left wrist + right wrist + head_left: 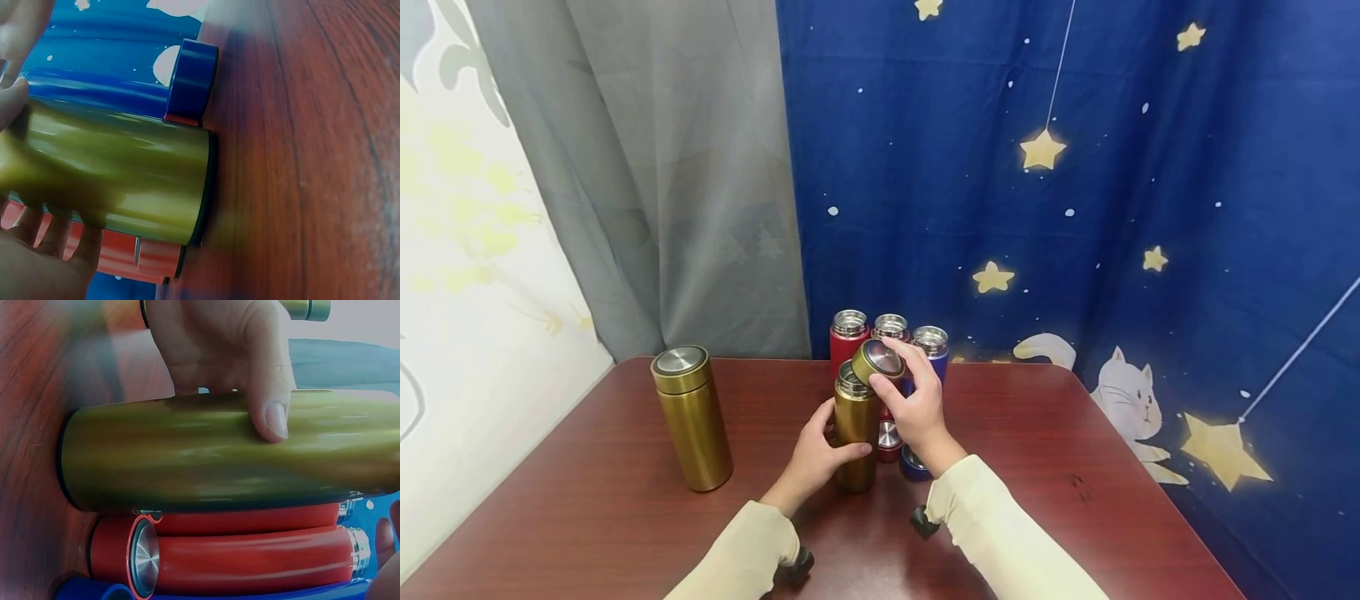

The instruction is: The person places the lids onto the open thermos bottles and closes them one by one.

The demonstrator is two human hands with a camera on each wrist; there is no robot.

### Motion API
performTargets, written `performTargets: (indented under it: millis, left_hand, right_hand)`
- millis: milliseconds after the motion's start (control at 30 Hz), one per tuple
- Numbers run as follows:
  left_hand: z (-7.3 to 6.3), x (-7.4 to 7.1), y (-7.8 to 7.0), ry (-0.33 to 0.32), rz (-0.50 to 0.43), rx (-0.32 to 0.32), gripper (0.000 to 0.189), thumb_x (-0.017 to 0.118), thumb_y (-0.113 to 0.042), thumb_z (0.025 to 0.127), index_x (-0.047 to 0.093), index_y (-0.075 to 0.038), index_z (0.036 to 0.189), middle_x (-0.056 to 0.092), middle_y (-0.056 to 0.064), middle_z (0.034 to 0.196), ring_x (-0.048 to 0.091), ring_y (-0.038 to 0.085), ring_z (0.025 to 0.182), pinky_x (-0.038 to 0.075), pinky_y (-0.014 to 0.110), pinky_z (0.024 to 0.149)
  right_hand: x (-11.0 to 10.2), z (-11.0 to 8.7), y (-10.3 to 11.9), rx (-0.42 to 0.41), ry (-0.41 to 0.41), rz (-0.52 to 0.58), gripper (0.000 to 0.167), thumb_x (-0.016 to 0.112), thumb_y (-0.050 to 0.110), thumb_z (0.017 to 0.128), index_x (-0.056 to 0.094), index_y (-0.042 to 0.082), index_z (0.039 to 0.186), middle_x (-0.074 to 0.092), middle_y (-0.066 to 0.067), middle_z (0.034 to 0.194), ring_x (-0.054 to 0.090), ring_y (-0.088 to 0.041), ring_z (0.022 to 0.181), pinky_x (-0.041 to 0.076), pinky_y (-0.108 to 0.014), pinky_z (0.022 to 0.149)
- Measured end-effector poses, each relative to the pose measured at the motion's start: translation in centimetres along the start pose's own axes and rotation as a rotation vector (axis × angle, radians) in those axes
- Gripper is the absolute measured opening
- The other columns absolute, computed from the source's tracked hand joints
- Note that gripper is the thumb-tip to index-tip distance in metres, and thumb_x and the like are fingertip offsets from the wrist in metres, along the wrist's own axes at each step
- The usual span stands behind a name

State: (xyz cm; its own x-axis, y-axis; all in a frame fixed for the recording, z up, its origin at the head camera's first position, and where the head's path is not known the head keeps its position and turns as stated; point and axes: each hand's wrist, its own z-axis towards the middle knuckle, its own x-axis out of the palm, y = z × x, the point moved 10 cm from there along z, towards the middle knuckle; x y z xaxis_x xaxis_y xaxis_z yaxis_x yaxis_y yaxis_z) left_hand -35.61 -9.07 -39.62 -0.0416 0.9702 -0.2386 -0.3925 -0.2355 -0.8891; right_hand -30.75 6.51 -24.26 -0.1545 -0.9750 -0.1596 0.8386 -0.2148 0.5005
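Observation:
A gold thermos bottle (855, 429) stands upright on the table with its steel mouth partly uncovered. My left hand (814, 458) grips its body from the left, thumb across the near side. The gold lid (878, 360) is pinched between thumb and fingers of my right hand (919, 408). It is tilted over the right side of the mouth; whether it touches the rim I cannot tell. In the right wrist view, the left hand (219, 350) lies around the gold bottle (206, 453), while the lid is out of frame.
Behind stand two red bottles (848, 340) and a blue bottle (938, 360), all lidless. A red lid (889, 440) and a blue lid (913, 463) rest in front of them. Another gold bottle (694, 425), lid on, stands at the left of the table (1037, 500). Curtains (925, 167) hang behind.

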Motion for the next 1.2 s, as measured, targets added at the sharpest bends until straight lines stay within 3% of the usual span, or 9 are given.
performTargets:
  millis: [133,567,1200]
  left_hand:
    - [0.1,0.3,0.0,0.012,-0.026,-0.010,0.075,0.085,-0.020,0.073,0.049,-0.012,0.138,0.060,0.006,0.120,0.060,0.026,0.102,0.051,0.045,0.089]
    - [0.5,0.9,0.1,0.028,-0.045,-0.009,0.075,0.084,-0.019,0.073,0.049,-0.013,0.139,0.060,0.006,0.120,0.060,0.027,0.104,0.051,0.048,0.090]
    - [0.6,1.1,0.1,0.046,-0.039,0.001,0.075,0.084,-0.018,0.074,0.048,-0.009,0.138,0.060,0.011,0.121,0.061,0.030,0.105,0.052,0.049,0.087]
  right_hand:
    - [0.0,0.1,-0.1,0.000,0.007,0.006,0.041,0.071,-0.002,0.079,0.063,-0.006,0.119,0.062,-0.022,0.115,0.057,-0.035,0.108,0.046,-0.031,0.096]
    - [0.6,0.4,0.1,-0.045,0.036,0.019,0.034,0.070,-0.005,0.079,0.065,-0.006,0.112,0.062,-0.022,0.114,0.056,-0.035,0.109,0.045,-0.032,0.096]
    - [1.8,0.7,-0.2,0.004,0.140,0.019,0.033,0.070,-0.001,0.082,0.066,-0.004,0.114,0.062,-0.023,0.118,0.055,-0.037,0.114,0.043,-0.034,0.101]
